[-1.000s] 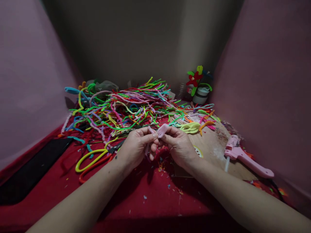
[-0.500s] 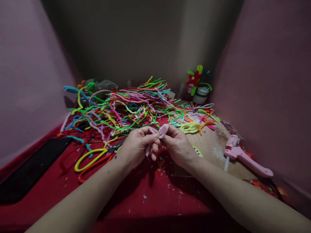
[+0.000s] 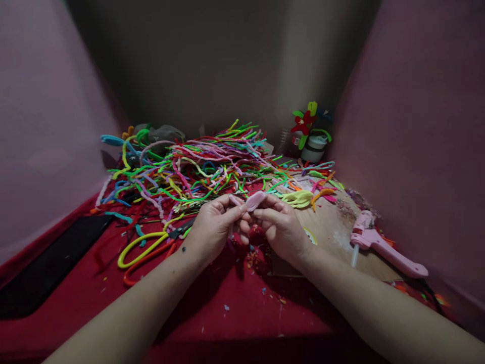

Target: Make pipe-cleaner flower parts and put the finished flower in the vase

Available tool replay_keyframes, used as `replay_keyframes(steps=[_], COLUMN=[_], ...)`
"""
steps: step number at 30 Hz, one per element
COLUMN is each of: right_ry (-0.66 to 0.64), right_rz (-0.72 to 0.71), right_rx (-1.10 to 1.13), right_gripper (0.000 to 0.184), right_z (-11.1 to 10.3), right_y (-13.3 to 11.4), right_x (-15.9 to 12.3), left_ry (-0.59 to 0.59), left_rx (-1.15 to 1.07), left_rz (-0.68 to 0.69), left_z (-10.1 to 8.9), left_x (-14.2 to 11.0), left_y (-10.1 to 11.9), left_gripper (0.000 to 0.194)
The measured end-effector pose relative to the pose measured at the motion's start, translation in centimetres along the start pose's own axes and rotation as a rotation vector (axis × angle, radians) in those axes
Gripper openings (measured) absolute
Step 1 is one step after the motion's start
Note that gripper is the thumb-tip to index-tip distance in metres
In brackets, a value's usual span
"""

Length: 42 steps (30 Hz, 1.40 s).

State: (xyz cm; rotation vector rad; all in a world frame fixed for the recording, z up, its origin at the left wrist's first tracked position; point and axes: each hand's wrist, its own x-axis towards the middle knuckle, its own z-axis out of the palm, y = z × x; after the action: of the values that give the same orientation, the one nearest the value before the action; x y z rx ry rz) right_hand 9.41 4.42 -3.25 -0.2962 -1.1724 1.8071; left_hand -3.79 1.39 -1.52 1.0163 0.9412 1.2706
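A pale pink pipe cleaner point(image 3: 256, 200), bent into a petal-like loop, is held up between both hands over the front of the table. My left hand point(image 3: 220, 220) pinches its base, and another pink length shows at those fingertips. My right hand point(image 3: 282, 222) has thumb and forefinger closed on the outer tip of the loop. Behind the hands lies a large heap of pipe cleaners point(image 3: 212, 156) in many colours. Scissors point(image 3: 147, 247) with yellow and orange handles lie beside my left wrist, their blades partly hidden.
A pink glue gun point(image 3: 382, 245) rests on a cardboard sheet point(image 3: 329, 232) at the right. A black flat object point(image 3: 56, 263) lies at the left on the red cloth point(image 3: 227, 323). A lidded cup point(image 3: 314, 147) stands at the back right by a red pipe-cleaner flower point(image 3: 303, 122).
The rounded open loop is now narrower and pointed at its right end. My right fingers have shifted slightly outward to its tip. My left hand keeps its pinch.
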Motion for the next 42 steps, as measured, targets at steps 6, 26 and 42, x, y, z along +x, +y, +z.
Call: replay_keyframes(steps=[6, 26, 42], right_ry=[0.086, 0.249, 0.393], right_rz=[-0.012, 0.168, -0.005], right_rx=[-0.164, -0.17, -0.385], right_gripper=[0.008, 0.015, 0.022], right_z=[-0.19, -0.37, -0.61], right_y=[0.24, -0.06, 0.19], right_x=[-0.16, 0.0, 0.14], left_ry=[0.003, 0.047, 0.141], left_rx=[0.027, 0.103, 0.464], left_rz=[-0.007, -0.024, -0.058], left_z=[0.14, -0.27, 0.44], left_x=[-0.13, 0.08, -0.08], left_y=[0.23, -0.07, 0.34], left_gripper=[0.014, 0.015, 0.017])
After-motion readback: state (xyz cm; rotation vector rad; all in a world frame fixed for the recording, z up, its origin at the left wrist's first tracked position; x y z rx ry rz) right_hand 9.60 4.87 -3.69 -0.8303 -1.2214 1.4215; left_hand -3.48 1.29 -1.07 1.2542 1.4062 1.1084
